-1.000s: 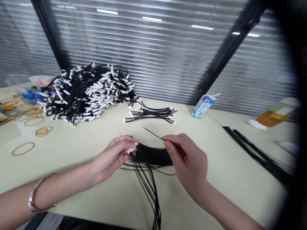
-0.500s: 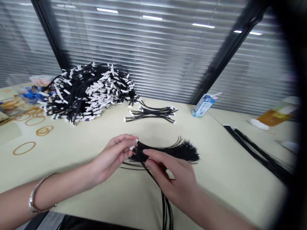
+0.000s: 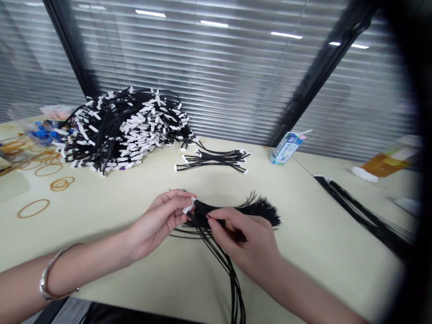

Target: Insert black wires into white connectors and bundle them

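Between the fingers of my left hand [image 3: 168,209] is a white connector [image 3: 189,207]. Several black wires [image 3: 232,283] run from it and hang down past the table's front edge. My right hand [image 3: 246,238] pinches a thin black wire [image 3: 209,218] just right of the connector; its far end is hidden by the fingers. Beneath and behind both hands a fanned bundle of black wires [image 3: 261,209] lies on the table, its cut ends toward the right.
A large heap of black cables with white connectors [image 3: 135,130] stands back left. Finished-looking cables [image 3: 216,158] lie mid-table. Rubber bands [image 3: 33,208] lie left, a blue-white carton [image 3: 286,148] stands at the back, and more black wires [image 3: 364,216] lie right.
My right hand has shifted slightly right, away from the connector, its thumb and finger pinched together. The hanging wires have spread apart a little; my left hand stays almost in place.
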`<action>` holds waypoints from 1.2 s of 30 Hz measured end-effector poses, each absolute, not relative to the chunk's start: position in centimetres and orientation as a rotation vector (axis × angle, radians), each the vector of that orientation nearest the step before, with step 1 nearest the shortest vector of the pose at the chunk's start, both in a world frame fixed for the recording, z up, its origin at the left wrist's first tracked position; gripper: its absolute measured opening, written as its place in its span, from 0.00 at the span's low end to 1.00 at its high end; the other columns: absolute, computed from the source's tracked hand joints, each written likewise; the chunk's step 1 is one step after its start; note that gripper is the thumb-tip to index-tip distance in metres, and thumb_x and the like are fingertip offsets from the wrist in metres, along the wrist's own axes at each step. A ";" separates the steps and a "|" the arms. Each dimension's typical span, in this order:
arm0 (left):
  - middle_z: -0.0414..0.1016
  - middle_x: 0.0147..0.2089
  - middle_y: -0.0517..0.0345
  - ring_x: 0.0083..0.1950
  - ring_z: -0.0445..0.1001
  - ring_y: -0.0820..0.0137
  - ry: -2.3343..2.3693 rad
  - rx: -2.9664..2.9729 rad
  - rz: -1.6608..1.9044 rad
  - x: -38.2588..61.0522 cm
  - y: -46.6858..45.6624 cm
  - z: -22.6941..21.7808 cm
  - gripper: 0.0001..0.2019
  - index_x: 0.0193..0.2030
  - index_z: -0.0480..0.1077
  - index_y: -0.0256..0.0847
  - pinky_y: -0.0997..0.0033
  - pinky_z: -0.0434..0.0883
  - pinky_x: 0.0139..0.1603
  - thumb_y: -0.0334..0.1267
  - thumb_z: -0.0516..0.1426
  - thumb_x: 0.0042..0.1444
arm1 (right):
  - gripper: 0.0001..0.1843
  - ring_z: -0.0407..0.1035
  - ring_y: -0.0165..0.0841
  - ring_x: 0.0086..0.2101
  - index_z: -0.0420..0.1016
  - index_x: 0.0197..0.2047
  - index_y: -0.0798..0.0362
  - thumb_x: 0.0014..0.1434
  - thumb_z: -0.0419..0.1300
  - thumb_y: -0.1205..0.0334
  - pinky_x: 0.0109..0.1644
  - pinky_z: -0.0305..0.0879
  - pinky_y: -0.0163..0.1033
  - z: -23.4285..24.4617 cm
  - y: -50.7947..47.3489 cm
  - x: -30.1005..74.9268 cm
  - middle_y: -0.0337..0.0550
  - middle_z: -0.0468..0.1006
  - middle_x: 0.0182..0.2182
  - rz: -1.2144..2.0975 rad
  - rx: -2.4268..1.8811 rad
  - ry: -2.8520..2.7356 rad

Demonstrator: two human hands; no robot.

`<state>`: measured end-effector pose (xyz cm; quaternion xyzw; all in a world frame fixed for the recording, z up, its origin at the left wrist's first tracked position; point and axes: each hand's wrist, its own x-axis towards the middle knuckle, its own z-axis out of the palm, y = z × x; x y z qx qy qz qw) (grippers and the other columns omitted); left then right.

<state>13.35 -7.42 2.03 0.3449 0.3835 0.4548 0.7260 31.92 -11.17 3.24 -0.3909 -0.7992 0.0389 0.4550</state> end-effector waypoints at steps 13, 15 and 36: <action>0.71 0.32 0.57 0.33 0.71 0.78 0.853 0.720 1.028 13.3 -7.4 2.1 0.05 0.37 0.74 0.35 0.86 0.70 0.29 0.28 0.61 0.52 | 0.04 0.51 0.19 0.16 0.69 0.39 0.52 0.59 0.57 0.67 0.22 0.49 0.27 2.7 -11.2 32.1 0.26 0.55 0.17 0.025 -0.998 -2.026; 0.71 0.32 0.57 0.32 0.70 0.79 0.848 0.721 1.027 13.3 -7.4 2.2 0.05 0.37 0.74 0.35 0.86 0.70 0.29 0.28 0.61 0.53 | 0.05 0.51 0.19 0.16 0.68 0.40 0.52 0.59 0.57 0.67 0.21 0.49 0.27 2.7 -11.3 32.1 0.26 0.55 0.17 0.024 -0.992 -2.030; 0.70 0.32 0.59 0.32 0.70 0.79 0.847 0.734 1.009 13.5 -7.6 2.3 0.05 0.38 0.74 0.35 0.87 0.69 0.27 0.28 0.61 0.53 | 0.05 0.53 0.21 0.18 0.66 0.34 0.54 0.55 0.60 0.71 0.23 0.49 0.33 2.2 -11.8 32.1 0.29 0.61 0.17 -0.408 -0.886 -2.037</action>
